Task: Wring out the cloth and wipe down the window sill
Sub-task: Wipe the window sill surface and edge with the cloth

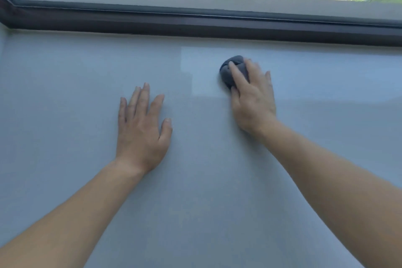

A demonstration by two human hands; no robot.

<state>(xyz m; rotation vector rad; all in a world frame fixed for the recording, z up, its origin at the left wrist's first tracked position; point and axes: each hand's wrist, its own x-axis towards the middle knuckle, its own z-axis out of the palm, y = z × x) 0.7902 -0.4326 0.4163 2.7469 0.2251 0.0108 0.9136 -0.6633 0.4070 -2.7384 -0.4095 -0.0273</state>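
Cloth [232, 70] bunched under your right hand [253, 99], fingers pressed on it, near window frame [195, 26]; left hand [142, 129] flat, fingers spread on sill [87, 82], unwiped stretch leftward.

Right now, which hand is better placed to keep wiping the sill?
Right. The right hand already presses the balled grey cloth onto the window sill near the dark frame. The left hand lies flat and empty, apart from the cloth.
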